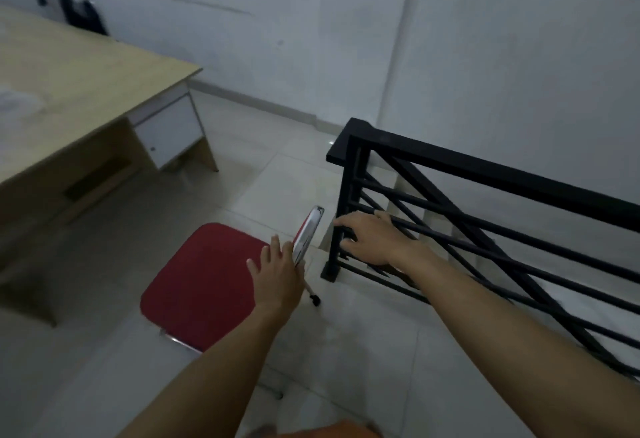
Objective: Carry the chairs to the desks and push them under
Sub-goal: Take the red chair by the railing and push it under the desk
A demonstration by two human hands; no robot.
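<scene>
I see my left hand point(277, 273), fingers straight, against the back of the red chair point(204, 285), between desk point(69, 91) and railing point(485, 174). My right hand point(367, 238) spreads loosely before the railing's bars.

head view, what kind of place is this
Probably a small office on an upper-floor landing: a wooden desk with a white drawer unit, a red padded chair, and a black metal stair railing next to them.
</scene>
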